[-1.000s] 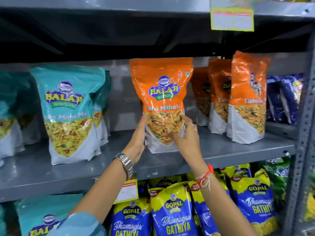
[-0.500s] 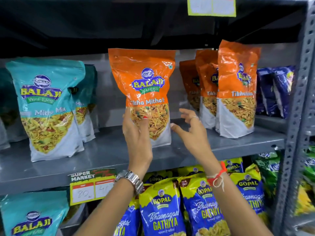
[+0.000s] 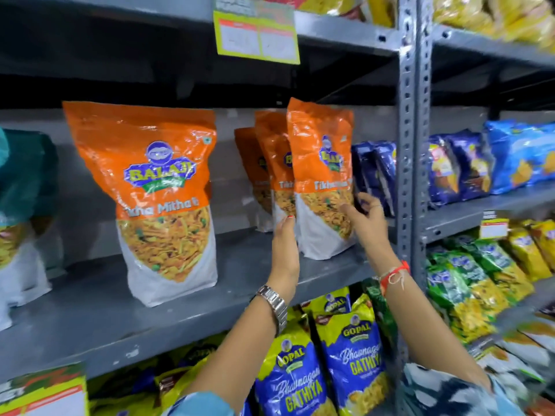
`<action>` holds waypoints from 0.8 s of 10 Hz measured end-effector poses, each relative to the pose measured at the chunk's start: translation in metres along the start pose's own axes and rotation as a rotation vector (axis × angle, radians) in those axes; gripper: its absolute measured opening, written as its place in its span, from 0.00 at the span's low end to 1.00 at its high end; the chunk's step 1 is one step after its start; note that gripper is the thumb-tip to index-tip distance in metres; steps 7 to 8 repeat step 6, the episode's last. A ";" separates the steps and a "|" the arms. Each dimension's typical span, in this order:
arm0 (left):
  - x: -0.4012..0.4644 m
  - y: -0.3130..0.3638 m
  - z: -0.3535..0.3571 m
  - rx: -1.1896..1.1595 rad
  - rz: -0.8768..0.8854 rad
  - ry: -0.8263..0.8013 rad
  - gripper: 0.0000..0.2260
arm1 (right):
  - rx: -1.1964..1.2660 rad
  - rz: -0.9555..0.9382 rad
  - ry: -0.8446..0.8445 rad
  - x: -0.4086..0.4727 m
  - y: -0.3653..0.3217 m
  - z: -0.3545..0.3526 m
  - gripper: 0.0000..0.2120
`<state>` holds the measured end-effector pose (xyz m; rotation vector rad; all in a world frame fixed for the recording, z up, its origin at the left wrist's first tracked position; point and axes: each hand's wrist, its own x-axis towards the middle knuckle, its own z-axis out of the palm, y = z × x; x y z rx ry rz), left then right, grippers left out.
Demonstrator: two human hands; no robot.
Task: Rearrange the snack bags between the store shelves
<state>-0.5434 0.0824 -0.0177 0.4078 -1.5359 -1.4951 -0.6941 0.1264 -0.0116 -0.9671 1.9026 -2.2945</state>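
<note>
Placed bag: one orange snack bag (image 3: pixel 163 202) stands upright and alone on the grey middle shelf (image 3: pixel 99 304), clear of both hands; this one looks settled, though that is a judgement from how it sits.
Orange row: three more orange bags stand one behind another further right on the same shelf, the front orange bag (image 3: pixel 322 181) nearest the shelf edge.
Left hand: the left hand (image 3: pixel 285 244) is open, fingers straight and pointing up, its fingertips at the lower left edge of the front orange bag; whether they touch it cannot be told.
Right hand: the right hand (image 3: pixel 365 217) is open with fingers loosely curled, at the bag's lower right edge, gripping nothing.
Step in hand: both hands bracket the front orange bag, so it seems the next one to be taken or straightened.
Done so far: apparently one bag set out by itself; nothing is being carried.
Left to do: the three bags in the orange row, and possibly the teal bags (image 3: pixel 21 205) at the far left, partly out of view.
Neighbours: dark blue packets (image 3: pixel 375 172) stand just beside the row, against the upright post (image 3: pixel 413 175); blue and yellow bags (image 3: pixel 324 364) fill the shelf below.
Risk: the tall bags stand close, so pulling the front one may tip those behind.
</note>
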 end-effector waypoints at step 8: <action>0.011 0.004 0.001 0.076 0.010 0.094 0.23 | 0.070 -0.192 0.002 -0.045 -0.033 -0.005 0.30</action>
